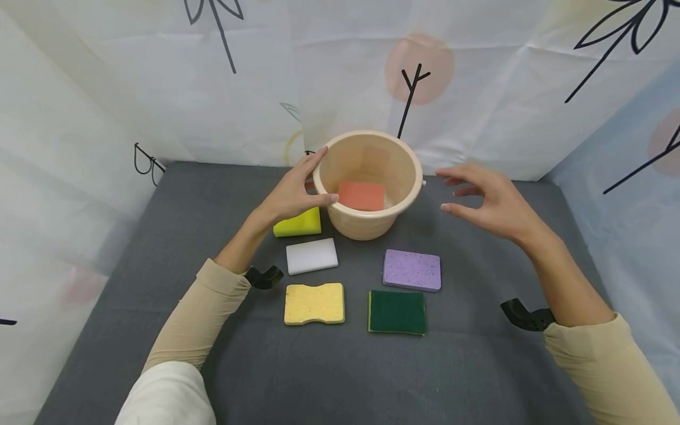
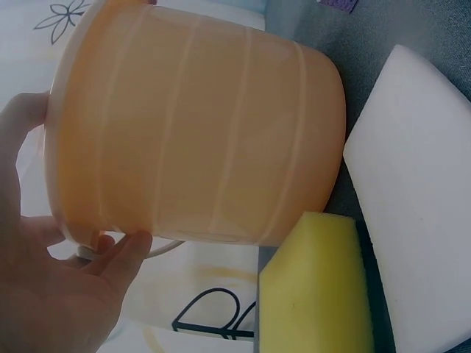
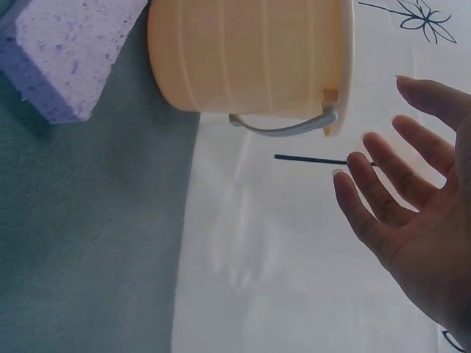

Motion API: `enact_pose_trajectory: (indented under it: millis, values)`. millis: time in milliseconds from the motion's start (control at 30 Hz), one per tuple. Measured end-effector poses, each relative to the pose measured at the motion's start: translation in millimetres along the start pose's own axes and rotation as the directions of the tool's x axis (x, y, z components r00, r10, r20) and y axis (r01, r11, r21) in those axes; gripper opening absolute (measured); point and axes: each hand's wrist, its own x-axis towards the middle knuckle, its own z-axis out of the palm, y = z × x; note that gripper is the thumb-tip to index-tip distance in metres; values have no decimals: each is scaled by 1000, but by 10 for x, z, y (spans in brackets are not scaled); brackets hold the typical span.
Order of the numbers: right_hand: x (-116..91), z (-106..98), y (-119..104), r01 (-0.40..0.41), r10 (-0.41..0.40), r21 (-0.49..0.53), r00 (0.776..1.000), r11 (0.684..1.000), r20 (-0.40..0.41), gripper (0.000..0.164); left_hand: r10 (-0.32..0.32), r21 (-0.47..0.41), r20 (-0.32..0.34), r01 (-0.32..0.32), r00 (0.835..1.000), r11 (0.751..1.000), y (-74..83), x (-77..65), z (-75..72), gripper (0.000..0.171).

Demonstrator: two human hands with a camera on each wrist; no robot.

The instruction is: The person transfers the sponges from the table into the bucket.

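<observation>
A cream plastic bucket (image 1: 366, 227) stands at the back of the table, a red-orange sponge (image 1: 361, 196) lying inside it. My left hand (image 1: 294, 189) grips the bucket's left rim; the left wrist view shows the thumb on the rim and fingers against the outer wall near the handle's end. To the right of the bucket, my right hand (image 1: 491, 203) hovers apart from it, fingers spread and slightly bent, holding nothing. In the right wrist view the bucket's pale handle (image 3: 283, 131) hangs down along its side. Beneath the left hand lies a bright yellow sponge (image 1: 298, 224), partly hidden.
In front of the bucket lie a white sponge (image 1: 311, 257), a purple sponge (image 1: 411, 270), a pale yellow notched sponge (image 1: 314, 304) and a sponge with a dark green top (image 1: 396, 312). The dark grey table (image 1: 340, 378) meets patterned white cloth walls (image 1: 340, 77) behind and beside it.
</observation>
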Motion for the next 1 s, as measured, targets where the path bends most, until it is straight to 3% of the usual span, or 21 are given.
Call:
enact_pose_trajectory:
  millis: [300, 1000]
  values:
    - [-257, 56, 67, -97, 97, -17, 995, 995, 1, 62, 6, -24, 5, -6, 1000, 1000, -49, 11, -3, 94]
    - [-714, 412, 355, -108, 109, 99, 994, 989, -11, 70, 19, -33, 10, -18, 1000, 999, -62, 9, -9, 93]
